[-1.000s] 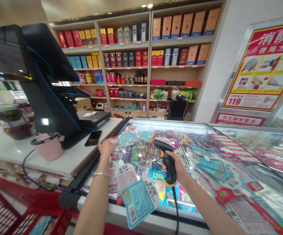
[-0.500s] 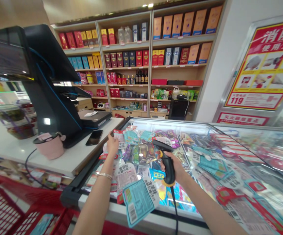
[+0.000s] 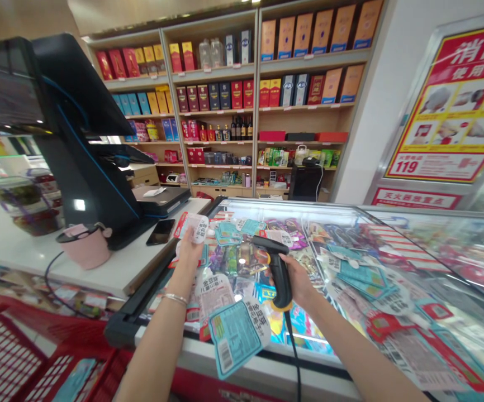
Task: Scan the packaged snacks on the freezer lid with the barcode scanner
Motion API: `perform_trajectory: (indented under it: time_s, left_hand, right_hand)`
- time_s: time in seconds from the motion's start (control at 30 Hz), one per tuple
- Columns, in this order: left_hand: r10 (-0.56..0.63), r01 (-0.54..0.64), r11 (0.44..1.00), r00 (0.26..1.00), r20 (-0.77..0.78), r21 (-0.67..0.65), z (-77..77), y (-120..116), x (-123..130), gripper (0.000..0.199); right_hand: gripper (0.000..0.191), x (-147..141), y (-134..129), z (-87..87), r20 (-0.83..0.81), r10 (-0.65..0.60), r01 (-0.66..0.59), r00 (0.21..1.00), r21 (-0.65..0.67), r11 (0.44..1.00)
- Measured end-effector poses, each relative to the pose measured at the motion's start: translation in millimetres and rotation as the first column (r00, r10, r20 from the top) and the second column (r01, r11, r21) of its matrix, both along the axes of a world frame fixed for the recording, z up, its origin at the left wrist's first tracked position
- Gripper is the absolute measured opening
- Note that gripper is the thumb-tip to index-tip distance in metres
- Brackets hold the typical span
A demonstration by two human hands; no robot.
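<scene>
My left hand (image 3: 188, 245) grips a red-and-white drink pouch (image 3: 195, 226) above the left edge of the freezer's glass top (image 3: 242, 204). In my right hand (image 3: 298, 279) is a black barcode scanner (image 3: 281, 273), its head turned left toward the pouch and its cable hanging down over the front edge. Between my arms, a blue pouch (image 3: 237, 335) with a barcode overlaps a pink-and-white pouch (image 3: 216, 296). Several blue pouches (image 3: 227, 231) lie farther back on the glass. To the right of my right arm is a pile of blue pouches (image 3: 361, 279) and red ones (image 3: 430, 357).
On the white counter (image 3: 133, 259) at left stand a point-of-sale terminal (image 3: 95, 167), a pink cup (image 3: 85, 245) and a phone (image 3: 161, 231). A red shopping basket (image 3: 57, 368) is at lower left. Shelves of boxed bottles (image 3: 221, 97) line the back wall.
My left hand has lifted the red-and-white pouch off the glass, bringing its printed side into view. The scanner in my right hand has shifted slightly left.
</scene>
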State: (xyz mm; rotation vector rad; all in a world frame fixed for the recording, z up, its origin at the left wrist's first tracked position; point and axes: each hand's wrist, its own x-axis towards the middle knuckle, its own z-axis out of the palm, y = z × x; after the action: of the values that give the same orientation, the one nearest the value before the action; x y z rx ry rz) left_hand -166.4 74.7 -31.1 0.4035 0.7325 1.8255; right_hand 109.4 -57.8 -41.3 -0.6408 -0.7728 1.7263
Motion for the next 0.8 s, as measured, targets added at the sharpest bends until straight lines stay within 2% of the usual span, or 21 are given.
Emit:
perform_trajectory:
  time_s: [0.1,0.17,0.23,0.3,0.37,0.43,0.47,0.53,0.67,0.8]
  left_hand:
    - [-0.019,0.022,0.997,0.999,-0.045,0.068,-0.5,-7,22,0.023]
    - [-0.077,0.102,0.990,0.970,-0.230,0.100,-2.9,-13,39,0.029]
    - [-0.054,0.126,0.985,0.870,-0.490,0.114,-7.4,-20,54,0.035]
    - [0.049,0.085,0.986,0.675,-0.737,0.143,-12.8,-29,68,0.035]
    - [0.143,0.058,0.981,0.424,-0.894,0.184,-17.1,-39,80,0.033]
    - [0.182,0.059,0.978,0.209,-0.961,0.198,-19.3,-48,90,0.033]
    - [0.189,0.060,0.978,0.126,-0.974,0.197,-19.6,-53,94,0.035]
    - [0.195,0.045,0.980,0.008,-0.981,0.195,-19.5,-58,98,0.039]
    - [0.196,-0.024,0.980,-0.102,-0.975,0.199,-19.7,-59,98,0.045]
    - [0.203,-0.071,0.974,-0.131,-0.970,0.213,-21.6,-54,94,0.045]
  right_hand:
    - [0.027,-1,-2,3.4,-0.031,0.015,-0.013,0.999,0.054,0.998]
    - [0.028,-1,-3,5.3,-0.022,0.018,-0.016,1.000,0.086,0.996]
    - [0.028,-3,-4,6.9,0.006,-0.001,0.000,1.000,0.116,0.993]
    - [0.029,-4,-6,8.3,0.030,-0.033,0.028,0.999,0.156,0.987]
    - [0.031,-6,-7,9.5,0.041,-0.067,0.057,0.997,0.201,0.978]
    - [0.032,-6,-9,10.2,0.055,-0.085,0.070,0.995,0.237,0.969]
    - [0.030,-6,-10,10.3,0.072,-0.089,0.068,0.993,0.253,0.965]
    - [0.026,-4,-12,9.9,0.106,-0.097,0.063,0.990,0.282,0.957]
    - [0.022,-3,-14,9.0,0.135,-0.117,0.072,0.984,0.303,0.950]
    - [0.022,-4,-13,8.4,0.158,-0.141,0.089,0.977,0.296,0.951]
